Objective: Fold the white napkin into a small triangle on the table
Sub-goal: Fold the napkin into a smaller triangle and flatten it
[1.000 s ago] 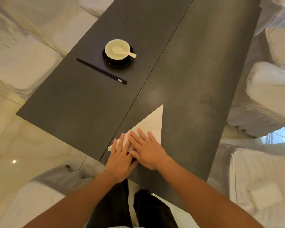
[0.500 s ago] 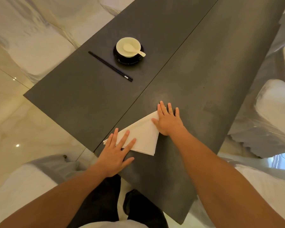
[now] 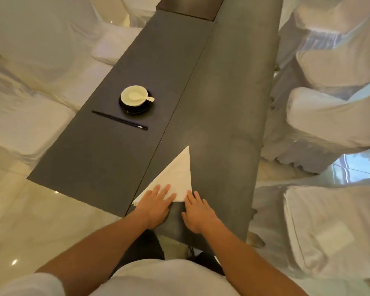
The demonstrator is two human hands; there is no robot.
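One white napkin, folded to a triangle, lies on one dark table under two flat hands, the left hand and the right hand. Farther up the table sit one cream bowl holding one spoon, one black saucer and one pair of black chopsticks (their two sticks lie too close to separate). Several white-covered chairs line both sides; an exact count cannot be made.

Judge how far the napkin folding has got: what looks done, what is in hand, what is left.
Done: the napkin lies as a flat triangle on the table. In hand: left hand presses its near edge; right hand touches its corner. Left: probably another fold to make it small.
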